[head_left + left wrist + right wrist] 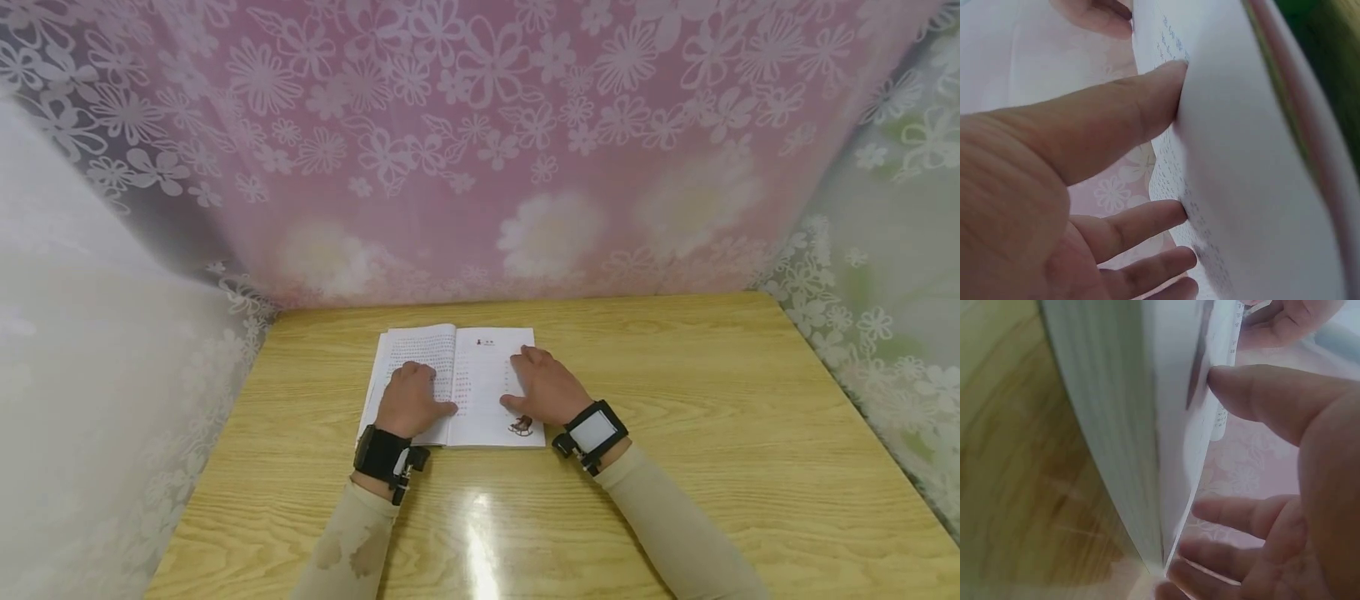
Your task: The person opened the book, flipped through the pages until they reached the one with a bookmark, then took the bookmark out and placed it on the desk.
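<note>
An open book (pixel 480 429) lies on the wooden table, its left page filled with printed text and its right page with a heading and a small picture at the lower corner. My left hand (pixel 407 402) rests on the left page, thumb reaching to the spine. In the left wrist view the thumb (pixel 1147 103) and fingertips touch the page with the fingers spread. My right hand (pixel 551 387) lies over the right page's outer edge. The right wrist view shows its thumb (pixel 1254 387) on the page and the fingers along the far edge, beside the thick page block (pixel 1107 425).
The wooden table (pixel 712 400) extends around the book on all sides. A pink flowered curtain (pixel 450 167) hangs behind it, with pale flowered sheets (pixel 885 275) at either side. Both wrists wear black straps with small devices (pixel 592 429).
</note>
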`<state>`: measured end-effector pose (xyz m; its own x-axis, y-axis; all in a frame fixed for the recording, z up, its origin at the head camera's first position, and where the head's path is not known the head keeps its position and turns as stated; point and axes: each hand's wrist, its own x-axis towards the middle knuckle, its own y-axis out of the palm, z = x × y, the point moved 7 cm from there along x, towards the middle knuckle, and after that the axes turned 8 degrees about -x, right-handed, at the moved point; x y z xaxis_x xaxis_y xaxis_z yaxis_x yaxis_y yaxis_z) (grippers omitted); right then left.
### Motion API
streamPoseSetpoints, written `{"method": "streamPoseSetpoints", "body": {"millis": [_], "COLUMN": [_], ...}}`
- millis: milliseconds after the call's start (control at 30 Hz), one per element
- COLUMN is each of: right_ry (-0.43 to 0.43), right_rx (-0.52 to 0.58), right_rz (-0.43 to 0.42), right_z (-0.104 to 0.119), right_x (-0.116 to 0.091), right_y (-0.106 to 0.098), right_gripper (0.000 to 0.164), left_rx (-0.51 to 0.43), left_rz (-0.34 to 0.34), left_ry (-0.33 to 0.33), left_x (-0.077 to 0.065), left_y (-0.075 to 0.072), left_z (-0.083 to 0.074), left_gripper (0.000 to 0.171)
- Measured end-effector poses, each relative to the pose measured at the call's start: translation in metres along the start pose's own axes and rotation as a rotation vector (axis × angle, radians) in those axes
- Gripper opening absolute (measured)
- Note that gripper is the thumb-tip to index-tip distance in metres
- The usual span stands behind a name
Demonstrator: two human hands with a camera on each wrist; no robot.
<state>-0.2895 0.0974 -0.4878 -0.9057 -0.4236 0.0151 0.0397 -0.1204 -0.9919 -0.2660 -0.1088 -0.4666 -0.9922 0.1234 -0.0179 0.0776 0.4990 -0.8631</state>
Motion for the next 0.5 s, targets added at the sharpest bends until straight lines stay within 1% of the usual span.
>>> {"method": "streamPoseSetpoints", "body": {"millis": [67, 167, 267, 400, 500], "right_ry": [0.008, 0.028, 0.052, 0.074, 0.069], "right_rx": [0.0, 0.022, 0.047, 0.04, 0.03], "right_rz": [0.0, 0.001, 0.022, 0.052, 0.052], "right_z": [-0.0022, -0.0053, -0.0072, -0.0085, -0.0075], "right_x": [0.0002, 0.0, -0.0004, -0.0002, 0.0006], "right_y": [0.0012, 0.0015, 0.002, 0.0035, 0.0032], "right_gripper": [0.085, 0.091, 0.095, 0.098, 0.097], "left_rx": [-0.007, -0.026, -0.042, -0.026, -0.005], "left_rz": [0.01, 0.03, 0.046, 0.059, 0.06], "left_ry": [-0.001, -0.031, -0.048, -0.011, 0.008], "left_x": [0.0008, 0.002, 0.0029, 0.0035, 0.0031], "left_y": [0.0008, 0.0026, 0.004, 0.005, 0.0049], "left_z": [0.0007, 0.0037, 0.0058, 0.0041, 0.0029], "left_gripper": [0.066, 0.065, 0.072, 0.081, 0.076]}}
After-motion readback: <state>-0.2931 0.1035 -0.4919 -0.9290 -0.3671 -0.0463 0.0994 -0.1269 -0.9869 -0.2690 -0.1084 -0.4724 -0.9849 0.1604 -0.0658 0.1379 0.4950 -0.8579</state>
